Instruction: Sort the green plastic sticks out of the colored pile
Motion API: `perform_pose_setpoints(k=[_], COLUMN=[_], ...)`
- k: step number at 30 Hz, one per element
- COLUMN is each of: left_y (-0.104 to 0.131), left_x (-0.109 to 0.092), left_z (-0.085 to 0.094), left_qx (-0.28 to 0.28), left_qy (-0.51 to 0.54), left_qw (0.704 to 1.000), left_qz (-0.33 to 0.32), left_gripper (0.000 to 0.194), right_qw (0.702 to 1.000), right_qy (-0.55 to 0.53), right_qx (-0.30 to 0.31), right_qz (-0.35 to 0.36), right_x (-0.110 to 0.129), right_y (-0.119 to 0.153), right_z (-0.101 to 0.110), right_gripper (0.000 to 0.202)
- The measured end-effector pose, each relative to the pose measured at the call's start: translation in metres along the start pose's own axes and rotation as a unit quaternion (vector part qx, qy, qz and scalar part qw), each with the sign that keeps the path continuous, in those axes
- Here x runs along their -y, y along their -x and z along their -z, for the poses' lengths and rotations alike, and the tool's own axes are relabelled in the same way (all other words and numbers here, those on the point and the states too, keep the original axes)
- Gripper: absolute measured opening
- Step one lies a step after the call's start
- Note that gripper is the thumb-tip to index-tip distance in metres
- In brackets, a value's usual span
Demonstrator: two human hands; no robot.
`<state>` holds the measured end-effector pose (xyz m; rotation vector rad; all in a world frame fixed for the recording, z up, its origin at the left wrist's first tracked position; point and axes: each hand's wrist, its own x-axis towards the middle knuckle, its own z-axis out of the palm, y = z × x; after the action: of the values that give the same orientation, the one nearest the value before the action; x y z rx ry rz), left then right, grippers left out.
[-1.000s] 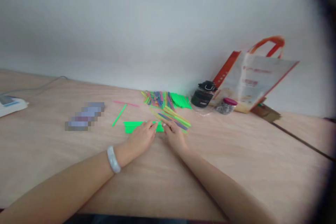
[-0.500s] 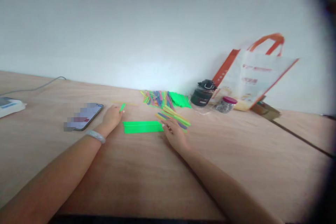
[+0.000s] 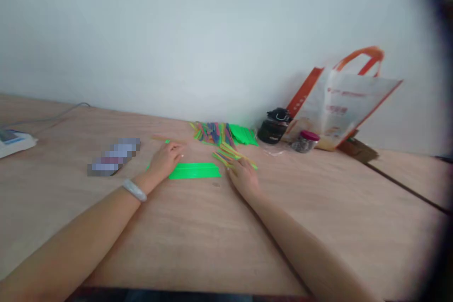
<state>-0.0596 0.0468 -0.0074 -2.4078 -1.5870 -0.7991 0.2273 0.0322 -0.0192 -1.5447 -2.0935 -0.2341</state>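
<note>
Moved L hand (image 3: 167,158) rightwd since prev frame, now over L end of green strips (image 3: 194,171) on surface (image 3: 198,226); can't tell if gripping. Got R hand (image 3: 245,177) over mixed-colour strips (image 3: 231,150) nearby, w/ grip unclear too.

Tabletop (image 3: 191,240) wood-grained, smooth; green strips (image 3: 195,171) matt; bangle (image 3: 135,190) smooth, stone-like.

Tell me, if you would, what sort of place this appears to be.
Probably an indoor workspace, perhaps in a home or small office: a wood-toned table stands against a plain wall, with a heap of colorful strips on it.
</note>
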Motion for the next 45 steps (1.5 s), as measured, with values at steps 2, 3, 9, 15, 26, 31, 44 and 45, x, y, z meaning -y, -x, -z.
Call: perform_pose_setpoints(k=[2,3,9,15,26,31,44,45], left_y=[0.002,0.004,0.008,0.007,0.010,0.010,0.012,0.012], left_x=[-0.023,-0.034,-0.071,-0.072,-0.076,-0.075,-0.070,-0.070], left_z=[0.000,0.000,-0.003,-0.003,-0.011,-0.010,-0.015,-0.014], left_qx=[0.029,0.040,0.088,0.100,0.076,0.017,0.004,0.007], left_qy=[0.045,0.059,0.055,0.043,0.055,0.111,0.098,0.094], left_qw=[0.992,0.987,0.977,0.980,0.985,0.985,0.990,0.990], left_qz=[-0.111,-0.142,-0.185,-0.165,-0.145,-0.128,-0.104,-0.100], left_gripper=[0.025,0.025,0.017,0.017,0.017,0.019,0.021,0.021], right_qw=[1.000,1.000,0.999,0.999,0.951,0.917,0.895,0.904], right_qy=[-0.005,-0.003,0.027,-0.037,-0.308,-0.390,-0.427,-0.412], right_qx=[-0.004,-0.002,0.018,-0.014,0.006,0.052,0.097,0.088], right_qz=[-0.004,-0.006,-0.013,-0.028,-0.030,-0.066,-0.084,-0.066], right_x=[0.000,0.000,0.000,0.002,0.027,0.036,0.050,0.051], right_y=[-0.002,-0.003,-0.009,-0.012,-0.005,-0.003,0.005,0.005], right_z=[0.000,0.000,-0.001,0.000,-0.008,-0.002,0.000,0.001], right_gripper=[0.031,0.031,0.022,0.024,0.030,0.027,0.033,0.034])
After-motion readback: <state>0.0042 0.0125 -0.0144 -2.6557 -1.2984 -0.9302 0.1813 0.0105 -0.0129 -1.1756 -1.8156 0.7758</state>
